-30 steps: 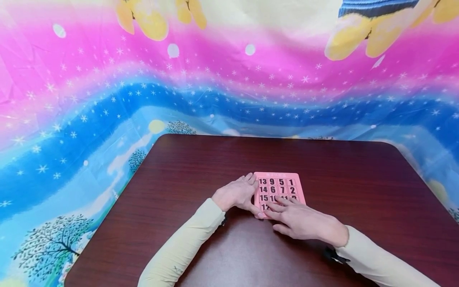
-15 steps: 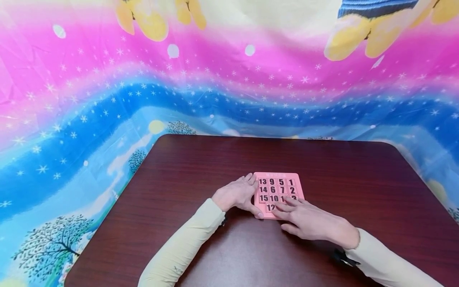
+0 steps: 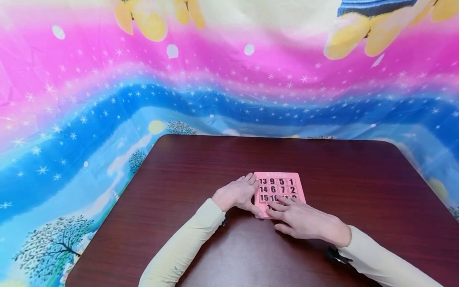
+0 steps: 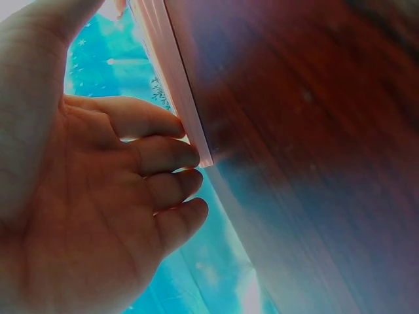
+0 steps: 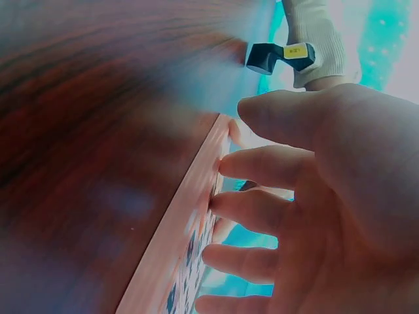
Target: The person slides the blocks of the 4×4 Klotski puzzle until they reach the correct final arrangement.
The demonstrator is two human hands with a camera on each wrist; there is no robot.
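Note:
A pink sliding number puzzle (image 3: pixel 280 186) lies flat on the dark wooden table (image 3: pixel 201 167). My left hand (image 3: pixel 251 195) rests against its left edge, fingers fairly straight, thumb at the near left corner. In the left wrist view the fingertips (image 4: pixel 186 157) touch the puzzle's thin pink edge (image 4: pixel 173 85). My right hand (image 3: pixel 283 207) lies over the lower rows, and its straight fingers press on tiles there and hide them. The right wrist view shows those fingers (image 5: pixel 255 209) spread over the puzzle (image 5: pixel 177 248).
A bright cloth (image 3: pixel 107 99) with pink and blue bands, stars and trees hangs behind the table and drapes round its sides. The table's far edge and rounded corners are in view. Both sleeves are pale yellow, with a small black tag at each wrist.
My right hand drew back to the right, uncovering the 10 and 12 tiles, then slid left again over the bottom rows. The left hand and the puzzle frame stayed put.

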